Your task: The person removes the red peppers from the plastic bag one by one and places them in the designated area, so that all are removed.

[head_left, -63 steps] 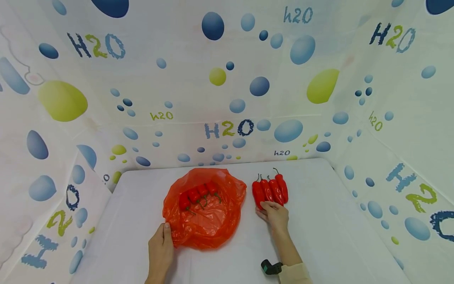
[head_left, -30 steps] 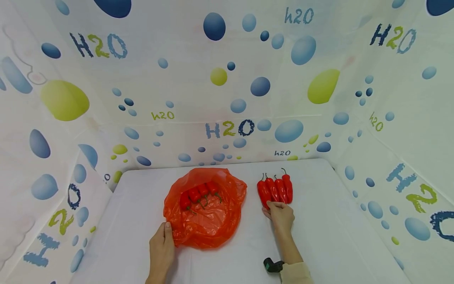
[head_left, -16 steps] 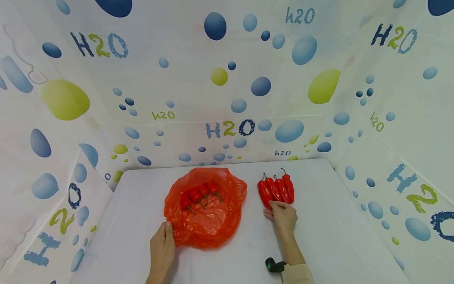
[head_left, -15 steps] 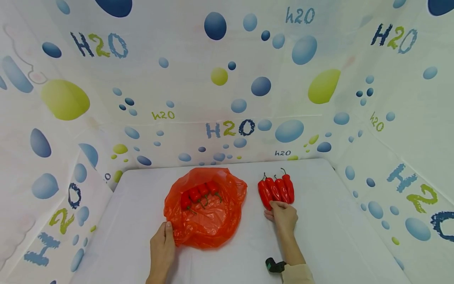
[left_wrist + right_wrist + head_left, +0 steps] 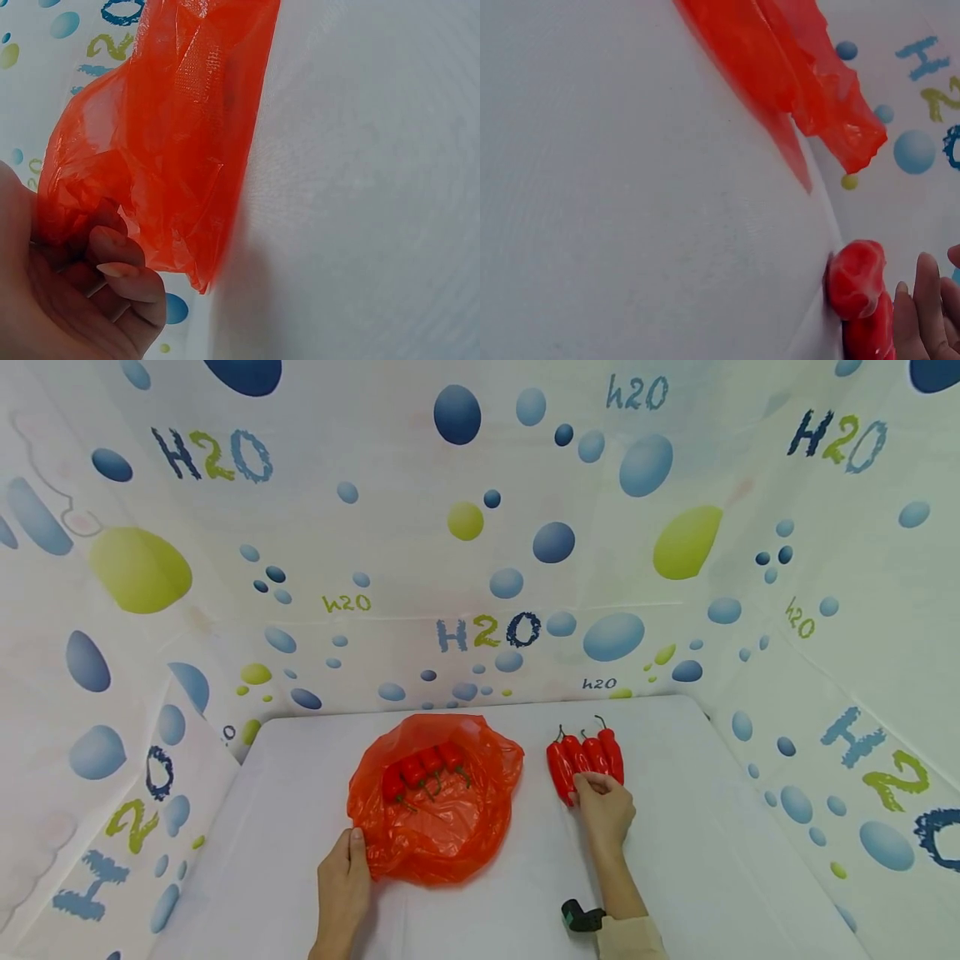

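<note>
Head view: the right hand (image 5: 607, 812) has risen slightly, seemingly relaxed and letting go, so the peppers (image 5: 576, 755) lie lined up on the worktop (image 5: 720, 835) beside the bag (image 5: 491, 835), pinched by the left hand (image 5: 344, 881).

Soft, even light fills the head view; the wrist views are dimmer, the bag (image 5: 176, 127) faintly glinting.

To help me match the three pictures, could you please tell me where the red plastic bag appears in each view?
Head: bag just left of centre, in the lower half.
Left wrist: bag at upper left, its lower left edge held by the left hand.
Right wrist: bag at the top, right of centre.
Shared landmark: wall sheet with blue dots.
</note>
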{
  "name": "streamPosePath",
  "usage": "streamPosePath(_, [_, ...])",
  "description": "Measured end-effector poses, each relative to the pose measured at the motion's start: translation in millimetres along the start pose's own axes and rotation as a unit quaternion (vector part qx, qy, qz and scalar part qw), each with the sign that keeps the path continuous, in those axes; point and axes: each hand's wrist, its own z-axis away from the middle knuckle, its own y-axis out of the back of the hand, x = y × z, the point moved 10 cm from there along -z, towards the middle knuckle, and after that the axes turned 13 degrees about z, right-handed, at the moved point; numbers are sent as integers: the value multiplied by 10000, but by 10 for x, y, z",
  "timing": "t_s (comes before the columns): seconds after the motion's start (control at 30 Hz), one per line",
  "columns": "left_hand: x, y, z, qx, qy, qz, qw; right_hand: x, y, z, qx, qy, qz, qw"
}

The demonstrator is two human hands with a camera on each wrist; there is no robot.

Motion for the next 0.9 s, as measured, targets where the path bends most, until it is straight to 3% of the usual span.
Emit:
streamPosePath(0.2, [-7, 2, -4, -59, 87, -66, 9999, -189, -46, -20, -125, 390, 117, 9991])
streamPosePath(0.43, [-14, -4, -5, -34, 70, -53, 10000, -435, -122, -14, -162, 918, 672, 9934])
streamPosePath(0.7, [-11, -10, -5, -52, 41, -43, 10000, -715, -305, 80, -438, 1854, 395, 9809])
streamPosePath(0.9, [2, -3, -4, -18, 10, -53, 10000, -807, -456, 160, -646, 2122, 291, 9747])
